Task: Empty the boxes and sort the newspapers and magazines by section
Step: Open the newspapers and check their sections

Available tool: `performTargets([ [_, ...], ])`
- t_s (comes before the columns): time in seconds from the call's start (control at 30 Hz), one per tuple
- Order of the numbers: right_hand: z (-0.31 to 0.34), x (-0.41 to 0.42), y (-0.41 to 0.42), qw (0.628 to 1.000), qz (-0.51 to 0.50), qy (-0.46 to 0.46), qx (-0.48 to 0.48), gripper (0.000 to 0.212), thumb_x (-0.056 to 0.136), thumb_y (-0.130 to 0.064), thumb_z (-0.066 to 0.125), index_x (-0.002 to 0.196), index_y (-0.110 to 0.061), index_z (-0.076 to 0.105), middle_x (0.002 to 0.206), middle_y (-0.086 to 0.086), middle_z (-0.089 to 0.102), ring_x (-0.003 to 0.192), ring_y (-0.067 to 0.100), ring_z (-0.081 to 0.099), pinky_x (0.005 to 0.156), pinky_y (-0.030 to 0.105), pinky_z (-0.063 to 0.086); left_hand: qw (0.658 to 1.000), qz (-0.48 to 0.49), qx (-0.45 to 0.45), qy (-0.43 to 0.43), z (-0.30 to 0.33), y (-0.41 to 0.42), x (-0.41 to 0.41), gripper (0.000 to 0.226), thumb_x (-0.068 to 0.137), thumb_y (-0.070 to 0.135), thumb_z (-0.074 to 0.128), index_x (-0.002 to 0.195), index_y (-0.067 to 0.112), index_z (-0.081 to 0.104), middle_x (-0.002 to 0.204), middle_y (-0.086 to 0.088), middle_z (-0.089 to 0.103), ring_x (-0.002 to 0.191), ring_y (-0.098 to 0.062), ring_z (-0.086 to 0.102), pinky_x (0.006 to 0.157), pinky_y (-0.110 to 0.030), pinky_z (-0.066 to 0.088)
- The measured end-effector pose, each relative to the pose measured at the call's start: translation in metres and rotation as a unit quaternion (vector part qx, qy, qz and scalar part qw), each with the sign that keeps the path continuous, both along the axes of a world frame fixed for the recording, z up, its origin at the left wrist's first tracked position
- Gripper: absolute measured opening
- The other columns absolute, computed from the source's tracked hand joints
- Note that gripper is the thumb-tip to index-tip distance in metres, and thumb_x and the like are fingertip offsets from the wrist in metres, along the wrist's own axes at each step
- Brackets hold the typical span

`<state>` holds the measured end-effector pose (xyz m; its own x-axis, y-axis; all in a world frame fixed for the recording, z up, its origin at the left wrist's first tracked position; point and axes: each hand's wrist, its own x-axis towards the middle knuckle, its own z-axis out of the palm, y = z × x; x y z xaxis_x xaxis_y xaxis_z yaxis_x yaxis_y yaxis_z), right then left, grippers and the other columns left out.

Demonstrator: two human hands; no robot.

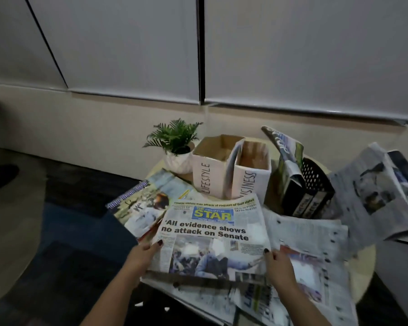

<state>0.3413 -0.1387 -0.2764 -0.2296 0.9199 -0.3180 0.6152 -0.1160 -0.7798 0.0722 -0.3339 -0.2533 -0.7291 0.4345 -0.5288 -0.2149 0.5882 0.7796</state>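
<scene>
A folded Star newspaper (212,234) with a Senate headline lies on top of the paper pile on a small round table (363,262). My left hand (143,257) grips its left edge, thumb on the page. My right hand (277,264) grips its right edge. Behind it stand two white cardboard boxes, one marked LIFESTYLE (210,165) and one marked BUSINESS (251,172); what shows of their insides is bare. A colour magazine (141,205) lies to the left, partly under the newspaper. More newspapers (309,250) spread to the right and below.
A small potted fern (176,147) stands behind the boxes. A black perforated holder (309,184) with folded papers and dark binders sits at the right. Another open newspaper (375,191) drapes over a white surface at far right. Dark carpet lies to the left.
</scene>
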Motion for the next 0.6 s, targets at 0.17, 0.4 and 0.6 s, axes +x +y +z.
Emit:
performTargets([
  [0.17, -0.005, 0.010, -0.003, 1.000, -0.013, -0.009, -0.018, 0.038, 0.096, -0.020, 0.052, 0.063, -0.011, 0.037, 0.060, 0.007, 0.041, 0.057, 0.022, 0.039, 0.057, 0.031, 0.028, 0.999, 0.018, -0.023, -0.024, -0.008, -0.011, 0.010, 0.027, 0.089, 0.026, 0.068, 0.091, 0.000, 0.064, 0.092, -0.019, 0.062, 0.081, -0.026, 0.055, 0.072, -0.034, 0.041],
  [0.4, -0.003, 0.012, 0.004, 0.997, -0.055, 0.015, -0.046, 0.042, 0.095, -0.018, 0.056, 0.059, -0.010, 0.036, 0.070, 0.010, 0.043, 0.056, 0.019, 0.036, 0.054, 0.030, 0.027, 0.994, 0.064, 0.003, -0.090, -0.001, -0.006, 0.018, 0.023, 0.083, 0.006, 0.073, 0.093, 0.001, 0.053, 0.103, -0.026, 0.066, 0.081, -0.032, 0.063, 0.075, -0.043, 0.051],
  [0.6, 0.000, 0.015, 0.007, 0.993, -0.062, 0.030, -0.094, 0.041, 0.094, -0.020, 0.057, 0.064, -0.015, 0.030, 0.066, 0.004, 0.034, 0.056, 0.018, 0.031, 0.050, 0.031, 0.023, 0.993, 0.045, 0.009, -0.112, 0.007, 0.000, 0.018, 0.067, 0.079, 0.007, 0.077, 0.135, 0.015, 0.040, 0.113, -0.022, 0.063, 0.096, -0.039, 0.066, 0.083, -0.048, 0.055],
])
